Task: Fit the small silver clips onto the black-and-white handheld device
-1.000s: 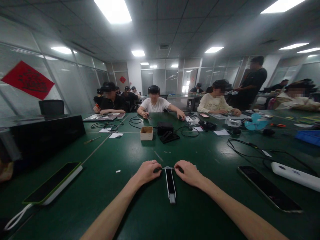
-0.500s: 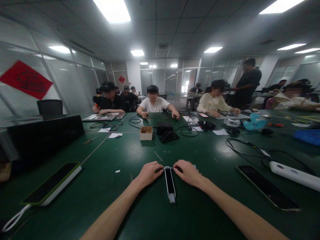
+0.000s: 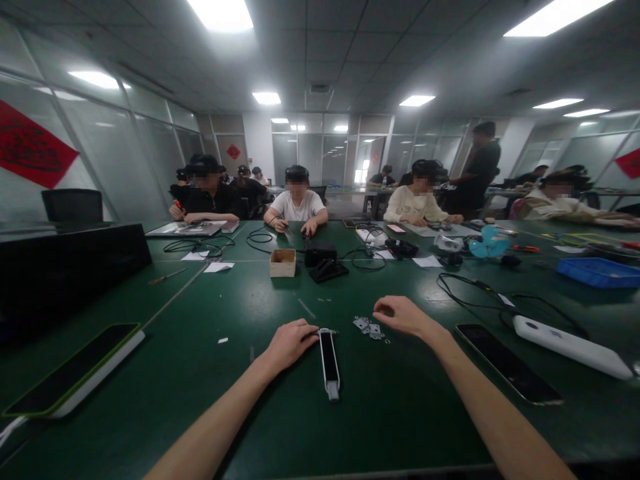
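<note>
Head view: right hand (image 3: 403, 314), finger gap unclear, is now hovering by mid-frame grey plates (image 3: 363, 324), away from the device (image 3: 329, 360) the left hand (image 3: 291, 343) is pinching.

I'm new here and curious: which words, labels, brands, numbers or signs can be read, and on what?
None can be read.
Large red diamond, left wall: dark marks, too blurred.
White bar, right: dark mark, too small.
Slim device by left hand: no text seen.

The left fingers (image 3: 307, 333) wear a slim ring (image 3: 301, 323).
</note>
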`<act>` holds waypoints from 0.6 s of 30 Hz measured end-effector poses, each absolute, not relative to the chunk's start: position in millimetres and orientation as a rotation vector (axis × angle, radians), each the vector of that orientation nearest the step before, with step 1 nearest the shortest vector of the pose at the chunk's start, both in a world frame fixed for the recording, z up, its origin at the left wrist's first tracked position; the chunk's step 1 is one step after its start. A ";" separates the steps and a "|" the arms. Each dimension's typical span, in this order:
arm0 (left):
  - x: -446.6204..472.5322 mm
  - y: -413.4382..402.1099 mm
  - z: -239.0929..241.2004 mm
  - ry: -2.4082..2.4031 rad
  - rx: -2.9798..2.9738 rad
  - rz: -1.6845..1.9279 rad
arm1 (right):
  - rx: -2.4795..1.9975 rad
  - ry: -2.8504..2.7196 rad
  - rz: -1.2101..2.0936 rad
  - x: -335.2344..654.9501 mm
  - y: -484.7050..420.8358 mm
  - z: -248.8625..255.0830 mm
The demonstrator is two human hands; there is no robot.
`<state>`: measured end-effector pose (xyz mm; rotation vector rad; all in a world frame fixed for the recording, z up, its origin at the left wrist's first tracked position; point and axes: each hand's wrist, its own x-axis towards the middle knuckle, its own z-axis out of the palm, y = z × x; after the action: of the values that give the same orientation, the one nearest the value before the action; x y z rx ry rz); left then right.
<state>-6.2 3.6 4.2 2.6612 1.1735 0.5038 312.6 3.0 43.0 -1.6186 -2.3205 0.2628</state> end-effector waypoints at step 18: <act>-4.9 4.1 2.2 1.234 2.635 0.476 | -1.655 -2.225 0.500 278.3 7.3 15.5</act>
<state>-4.9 4.1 2.2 2.6348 1.2343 0.4761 278.3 7.3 15.5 -1.6548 -2.2255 0.4996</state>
